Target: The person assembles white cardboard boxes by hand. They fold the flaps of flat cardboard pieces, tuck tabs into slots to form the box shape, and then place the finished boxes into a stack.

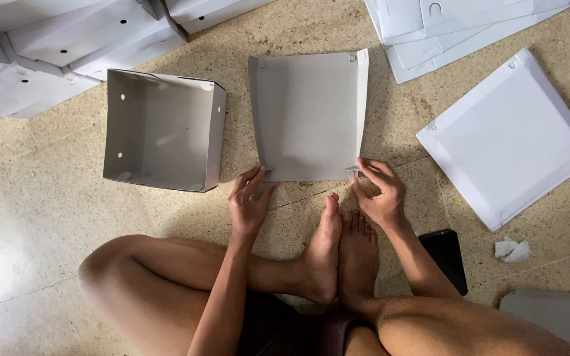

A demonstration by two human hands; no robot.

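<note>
Speckled stone floor [47, 217] bore a folded grey box [163, 128] and stacked white boxes [41, 53]. Left hand [249, 204] and right hand [380, 194] pinched the near corners of the flat cardboard sheet [308, 115] lying ahead.

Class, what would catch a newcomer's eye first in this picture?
In the middle, the left hand and right hand pinch the near corners of a flat grey cardboard sheet on the floor. Left of it stands an open folded box; a white sheet lies at right.
</note>
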